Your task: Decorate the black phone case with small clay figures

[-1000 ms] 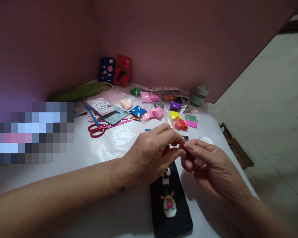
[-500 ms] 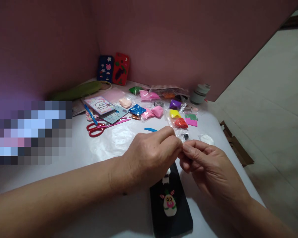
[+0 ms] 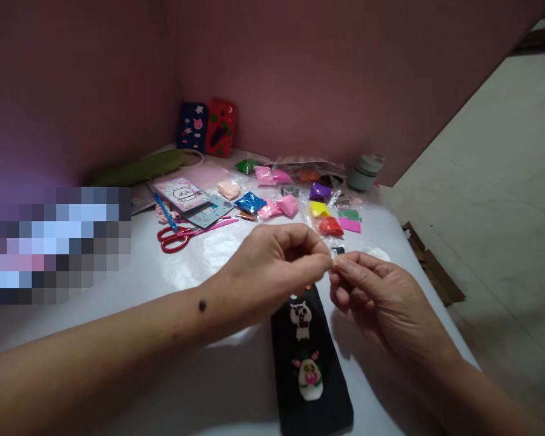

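Fingertips of your left hand [image 3: 272, 272] and right hand [image 3: 381, 303] stay pinched tight on a tiny bit [image 3: 333, 264] too small to identify, but your left hand has lifted, baring the panda figure [image 3: 301, 318] on the black phone case [image 3: 333, 390] lying under them near the desk's [image 3: 209, 260] front edge.

Head-worn view, facing forward and down, close over table [image 3: 118, 315]

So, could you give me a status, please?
Left hand, right hand: fingertips pinched together, anything between too small to tell. Black flat phone case with clay figures beneath.
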Demonstrator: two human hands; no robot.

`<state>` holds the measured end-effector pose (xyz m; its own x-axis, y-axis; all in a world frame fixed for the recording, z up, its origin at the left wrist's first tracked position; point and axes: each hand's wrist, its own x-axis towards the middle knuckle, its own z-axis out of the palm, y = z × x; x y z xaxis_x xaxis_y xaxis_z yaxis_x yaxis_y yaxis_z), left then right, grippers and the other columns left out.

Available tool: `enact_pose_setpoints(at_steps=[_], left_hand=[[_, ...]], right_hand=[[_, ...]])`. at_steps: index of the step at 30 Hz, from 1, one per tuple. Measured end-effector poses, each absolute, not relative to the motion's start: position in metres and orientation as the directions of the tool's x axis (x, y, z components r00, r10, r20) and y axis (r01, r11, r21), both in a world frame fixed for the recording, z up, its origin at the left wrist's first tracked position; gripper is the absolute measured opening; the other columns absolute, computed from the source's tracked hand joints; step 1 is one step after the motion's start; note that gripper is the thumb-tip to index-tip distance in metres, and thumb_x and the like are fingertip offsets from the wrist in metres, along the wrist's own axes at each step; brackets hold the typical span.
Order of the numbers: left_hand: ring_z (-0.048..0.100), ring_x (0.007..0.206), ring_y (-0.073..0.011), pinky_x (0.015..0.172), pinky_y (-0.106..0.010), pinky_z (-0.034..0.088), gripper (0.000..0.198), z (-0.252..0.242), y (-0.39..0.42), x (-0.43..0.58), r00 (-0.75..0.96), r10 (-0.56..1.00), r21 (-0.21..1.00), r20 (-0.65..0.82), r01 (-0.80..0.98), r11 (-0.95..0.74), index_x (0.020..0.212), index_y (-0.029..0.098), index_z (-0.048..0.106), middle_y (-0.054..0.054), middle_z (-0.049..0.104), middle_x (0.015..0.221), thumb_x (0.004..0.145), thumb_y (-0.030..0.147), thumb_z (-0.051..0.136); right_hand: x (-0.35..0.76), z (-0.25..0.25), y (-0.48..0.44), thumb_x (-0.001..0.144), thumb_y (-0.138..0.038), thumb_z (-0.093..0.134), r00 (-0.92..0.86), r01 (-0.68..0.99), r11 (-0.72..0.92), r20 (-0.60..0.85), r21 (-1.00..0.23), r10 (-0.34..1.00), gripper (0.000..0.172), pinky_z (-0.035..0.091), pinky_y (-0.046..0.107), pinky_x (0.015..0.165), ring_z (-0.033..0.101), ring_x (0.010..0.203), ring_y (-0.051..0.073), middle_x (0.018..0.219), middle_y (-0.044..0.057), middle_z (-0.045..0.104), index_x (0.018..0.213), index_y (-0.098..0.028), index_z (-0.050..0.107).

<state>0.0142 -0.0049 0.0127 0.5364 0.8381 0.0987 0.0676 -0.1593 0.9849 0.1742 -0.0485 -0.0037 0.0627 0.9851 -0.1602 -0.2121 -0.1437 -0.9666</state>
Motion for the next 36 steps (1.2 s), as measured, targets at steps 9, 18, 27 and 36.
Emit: enact_pose_setpoints(at_steps=[9,18,27,36], left_hand=[[0.036,0.042,-0.004,0.035,-0.014,0.032,0.015,0.003,0.012,0.01,0.757,0.64,0.828,-0.13,-0.272,0.49,0.068,0.013,0.056,0.003,0.046,0.057,0.08,0.019,0.063],[0.045,0.038,-0.0043,0.038,-0.013,0.039,0.015,0.002,0.012,0.01,0.77,0.607,0.801,-0.196,-0.231,0.552,0.074,0.01,0.059,0.002,0.049,0.051,0.086,0.017,0.056],[0.035,0.037,-0.0036,0.032,-0.012,0.032,0.018,0.001,0.014,0.012,0.682,0.708,0.857,-0.182,-0.243,0.454,0.068,0.014,0.056,0.005,0.044,0.049,0.079,0.02,0.068],[0.042,0.037,-0.0035,0.033,-0.012,0.036,0.014,0.004,0.016,0.013,0.659,0.722,0.845,-0.213,-0.247,0.475,0.074,0.01,0.067,0.003,0.05,0.049,0.085,0.013,0.058]], right_hand=[[0.179,-0.005,-0.043,0.07,-0.03,0.078,0.067,-0.25,-0.152,-0.174,-0.956,0.982,0.015,0.035,0.021,0.047,0.048,0.053,0.008,0.068,0.001,0.06,0.068,-0.017,0.07],[0.182,-0.005,-0.043,0.07,-0.03,0.078,0.053,-0.247,-0.159,-0.177,-0.956,0.983,0.014,0.036,0.02,0.049,0.049,0.054,0.007,0.07,0.001,0.061,0.071,-0.017,0.072],[0.18,-0.004,-0.042,0.07,-0.03,0.078,0.052,-0.218,-0.175,-0.191,-0.96,0.98,0.016,0.032,0.021,0.045,0.047,0.052,0.008,0.067,0.001,0.06,0.068,-0.016,0.07],[0.182,-0.001,-0.043,0.072,-0.031,0.076,0.065,-0.187,-0.169,-0.184,-0.968,0.981,0.017,0.031,0.019,0.045,0.047,0.052,0.007,0.068,0.0,0.06,0.067,-0.017,0.069]])
